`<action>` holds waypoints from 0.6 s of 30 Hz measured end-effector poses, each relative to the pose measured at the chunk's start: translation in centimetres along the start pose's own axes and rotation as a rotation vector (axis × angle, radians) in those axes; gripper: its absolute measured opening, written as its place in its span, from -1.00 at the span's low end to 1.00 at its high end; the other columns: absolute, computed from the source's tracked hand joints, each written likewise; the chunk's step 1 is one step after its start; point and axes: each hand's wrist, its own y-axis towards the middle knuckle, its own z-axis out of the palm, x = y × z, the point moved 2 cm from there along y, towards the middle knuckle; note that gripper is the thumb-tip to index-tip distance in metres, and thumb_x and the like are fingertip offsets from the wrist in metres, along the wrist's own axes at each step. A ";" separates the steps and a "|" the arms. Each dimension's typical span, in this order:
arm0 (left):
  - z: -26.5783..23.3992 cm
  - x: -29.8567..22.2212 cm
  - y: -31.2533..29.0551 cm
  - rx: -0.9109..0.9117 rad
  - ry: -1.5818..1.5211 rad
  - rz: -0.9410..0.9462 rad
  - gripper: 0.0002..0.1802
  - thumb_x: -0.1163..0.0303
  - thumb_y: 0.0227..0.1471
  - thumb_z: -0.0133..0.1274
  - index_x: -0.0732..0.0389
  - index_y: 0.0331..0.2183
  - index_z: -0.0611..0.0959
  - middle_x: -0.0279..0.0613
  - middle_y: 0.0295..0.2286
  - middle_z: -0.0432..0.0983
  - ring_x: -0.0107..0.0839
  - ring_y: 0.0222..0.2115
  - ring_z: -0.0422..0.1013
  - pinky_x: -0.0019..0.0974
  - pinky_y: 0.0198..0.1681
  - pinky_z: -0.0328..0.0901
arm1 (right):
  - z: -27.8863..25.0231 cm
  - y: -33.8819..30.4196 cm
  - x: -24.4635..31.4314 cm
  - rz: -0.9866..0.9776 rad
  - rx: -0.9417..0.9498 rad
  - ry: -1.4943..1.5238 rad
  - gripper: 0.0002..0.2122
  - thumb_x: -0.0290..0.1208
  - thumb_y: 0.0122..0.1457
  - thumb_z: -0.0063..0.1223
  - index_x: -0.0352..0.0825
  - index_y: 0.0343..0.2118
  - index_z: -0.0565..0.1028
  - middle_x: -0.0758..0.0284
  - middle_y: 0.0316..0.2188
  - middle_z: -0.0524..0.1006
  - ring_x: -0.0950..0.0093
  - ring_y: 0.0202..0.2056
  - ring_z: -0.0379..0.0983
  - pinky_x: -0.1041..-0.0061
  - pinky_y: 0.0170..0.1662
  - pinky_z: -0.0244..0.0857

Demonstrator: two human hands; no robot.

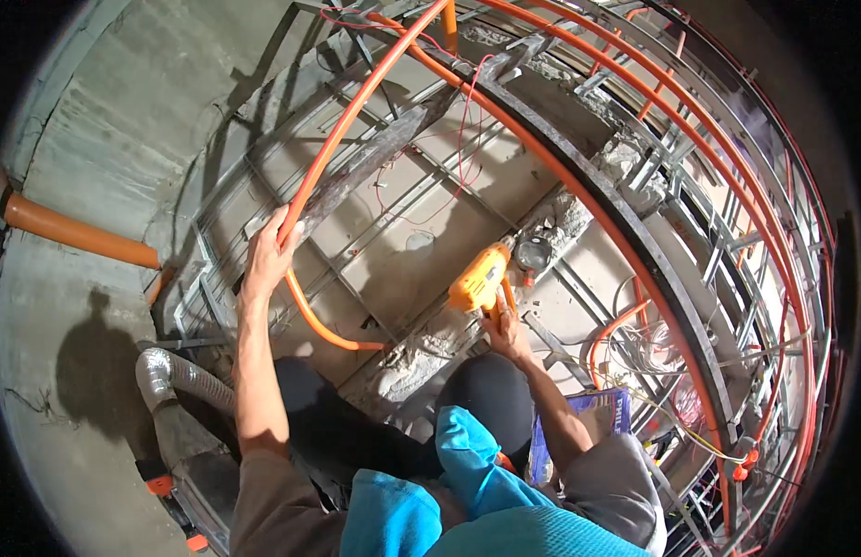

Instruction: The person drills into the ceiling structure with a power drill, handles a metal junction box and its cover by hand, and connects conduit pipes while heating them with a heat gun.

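On the left, my left hand (267, 252) is closed around a long orange pipe (342, 130). From that grip the pipe arches up toward the top, and its lower part curves down to the concrete ledge (421, 357) by my knees. Near the middle, my right hand (508, 336) grips the handle of a yellow pistol-grip power tool (480, 278). The tool's front end points up and right, away from me, beside a dark round fitting (533, 252). Whether that fitting touches the tool I cannot tell.
A dark beam (598, 200) and orange pipes (718, 139) curve along the right. Below the ledge lies a metal grid (356, 251) over pale panels. At left are a thick orange pipe (82, 232) and a silver flexible duct (198, 381). A blue box (598, 413) sits beside my right arm.
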 end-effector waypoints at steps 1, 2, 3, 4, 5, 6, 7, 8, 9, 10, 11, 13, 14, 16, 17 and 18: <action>0.8 -0.9 0.8 -0.002 0.032 0.010 -0.49 0.25 0.27 0.11 0.38 0.12 0.51 0.12 -0.01 0.57 -0.10 -0.01 0.52 -0.19 0.08 0.36 | -1.8 -0.8 0.0 -0.052 -0.069 -0.138 -0.31 -0.36 0.27 0.08 -0.43 0.39 0.05 -0.18 0.16 0.38 -0.03 0.18 0.34 0.10 0.26 0.20; 0.4 -0.8 0.7 0.012 0.047 -0.018 -0.50 0.22 0.25 0.12 0.34 0.11 0.53 0.16 -0.03 0.57 0.00 0.00 0.52 -0.17 0.06 0.37 | -1.8 -0.3 1.1 0.070 0.017 0.042 -0.30 -0.36 0.28 0.08 -0.42 0.40 0.03 -0.09 0.03 0.45 0.12 0.02 0.44 0.18 0.12 0.31; 0.0 -0.2 0.5 0.008 0.053 -0.026 -0.50 0.22 0.25 0.12 0.34 0.11 0.53 0.16 -0.03 0.57 0.00 0.00 0.52 -0.17 0.06 0.37 | -3.1 -0.1 4.3 0.185 0.096 0.209 -0.30 -0.34 0.30 0.07 -0.40 0.42 0.02 0.10 -0.19 0.47 0.34 -0.23 0.42 0.34 -0.13 0.33; -0.1 0.4 0.3 -0.036 0.092 0.044 -0.54 0.24 0.25 0.12 0.28 0.09 0.54 0.15 -0.13 0.59 0.08 -0.11 0.52 -0.13 -0.06 0.39 | -4.7 0.0 7.6 0.314 0.153 0.360 -0.30 -0.33 0.32 0.06 -0.37 0.43 0.01 0.29 -0.41 0.49 0.56 -0.49 0.41 0.49 -0.39 0.35; -0.2 0.8 0.4 -0.078 0.128 0.119 -0.57 0.27 0.24 0.12 0.22 0.08 0.54 0.14 -0.23 0.61 0.16 -0.22 0.53 -0.09 -0.17 0.41 | -5.7 0.2 10.0 0.219 0.061 0.388 -0.33 -0.30 0.33 0.07 -0.33 0.43 0.06 0.48 -0.55 0.39 0.67 -0.65 0.26 0.59 -0.56 0.18; -0.3 0.8 0.8 -0.076 0.119 0.126 -0.57 0.27 0.24 0.12 0.22 0.08 0.54 0.14 -0.23 0.61 0.16 -0.22 0.53 -0.09 -0.17 0.41 | -6.3 0.4 10.5 0.178 0.050 0.374 -0.34 -0.30 0.33 0.06 -0.32 0.42 0.09 0.47 -0.54 0.40 0.67 -0.63 0.26 0.57 -0.54 0.20; -0.2 0.9 1.0 -0.050 0.138 0.082 -0.57 0.24 0.23 0.12 0.22 0.07 0.55 0.16 -0.24 0.61 0.16 -0.23 0.53 -0.07 -0.18 0.41 | -7.2 0.6 10.7 0.141 0.042 0.356 -0.36 -0.30 0.33 0.05 -0.30 0.42 0.11 0.47 -0.54 0.41 0.66 -0.61 0.27 0.56 -0.52 0.21; -0.2 1.0 1.2 -0.024 0.159 0.037 -0.57 0.21 0.23 0.12 0.21 0.06 0.55 0.17 -0.25 0.60 0.16 -0.24 0.53 -0.06 -0.19 0.40 | -8.0 0.8 11.0 0.158 0.084 0.332 -0.38 -0.29 0.34 0.04 -0.30 0.40 0.14 0.50 -0.53 0.40 0.66 -0.58 0.26 0.57 -0.51 0.21; -0.2 1.0 1.2 -0.020 0.152 0.037 -0.57 0.21 0.23 0.12 0.21 0.06 0.55 0.17 -0.25 0.60 0.16 -0.24 0.53 -0.06 -0.19 0.40 | -8.5 0.7 12.2 0.206 0.071 0.482 -0.43 -0.28 0.34 0.04 -0.31 0.36 0.21 0.50 -0.43 0.43 0.68 -0.46 0.30 0.60 -0.39 0.24; -0.4 1.0 1.3 0.017 0.084 0.007 -0.56 0.23 0.23 0.13 0.26 0.05 0.56 0.16 -0.17 0.60 0.11 -0.17 0.53 -0.08 -0.10 0.39 | -9.2 0.9 13.6 0.188 0.090 0.516 -0.46 -0.28 0.34 0.04 -0.31 0.33 0.24 0.49 -0.37 0.44 0.68 -0.39 0.31 0.60 -0.33 0.25; -0.6 0.9 1.3 0.054 0.017 -0.024 -0.56 0.25 0.23 0.14 0.31 0.05 0.57 0.14 -0.09 0.59 0.06 -0.09 0.53 -0.11 -0.01 0.38 | -9.9 1.0 14.9 0.170 0.111 0.550 -0.49 -0.28 0.34 0.05 -0.31 0.30 0.27 0.49 -0.30 0.46 0.67 -0.32 0.32 0.61 -0.26 0.26; -0.9 -1.3 1.4 0.102 0.016 -0.082 -0.56 0.22 0.22 0.14 0.28 0.04 0.57 0.14 -0.11 0.60 0.10 -0.09 0.52 -0.10 -0.01 0.37 | -11.3 1.1 18.0 0.184 0.115 0.656 -0.50 -0.29 0.33 0.06 -0.32 0.28 0.29 0.43 -0.15 0.47 0.62 -0.17 0.36 0.57 -0.06 0.26; -0.7 -1.9 1.4 0.072 0.148 -0.123 -0.58 0.20 0.23 0.12 0.22 0.04 0.58 0.09 -0.16 0.62 0.13 -0.12 0.52 -0.02 -0.05 0.37 | -11.6 1.1 19.1 0.164 0.132 0.692 -0.50 -0.28 0.33 0.06 -0.33 0.28 0.29 0.42 -0.12 0.48 0.61 -0.13 0.36 0.56 -0.02 0.26; 0.0 -0.4 2.1 -0.094 0.195 -0.065 -0.62 0.17 0.23 0.07 0.12 0.02 0.61 0.02 -0.18 0.63 0.12 -0.15 0.53 0.10 -0.10 0.39 | -13.0 1.5 21.6 0.094 0.190 0.674 -0.48 -0.26 0.33 0.06 -0.35 0.28 0.29 0.39 -0.07 0.49 0.57 -0.07 0.39 0.52 0.07 0.25; 0.7 1.7 2.2 -0.096 0.192 -0.079 -0.62 0.17 0.23 0.07 0.12 0.02 0.61 0.02 -0.18 0.63 0.12 -0.15 0.53 0.10 -0.10 0.39 | -12.9 1.9 23.2 0.092 0.205 0.706 -0.47 -0.22 0.34 0.07 -0.35 0.29 0.28 0.39 -0.06 0.49 0.57 -0.07 0.39 0.52 0.07 0.25; 1.2 2.0 2.6 -0.260 0.258 0.065 -0.63 0.16 0.24 0.07 0.09 0.01 0.61 0.02 -0.21 0.64 0.12 -0.18 0.54 0.10 -0.12 0.40 | -13.0 2.0 24.9 0.107 0.179 0.702 -0.47 -0.20 0.35 0.07 -0.36 0.28 0.29 0.39 -0.07 0.49 0.58 -0.07 0.39 0.52 0.06 0.26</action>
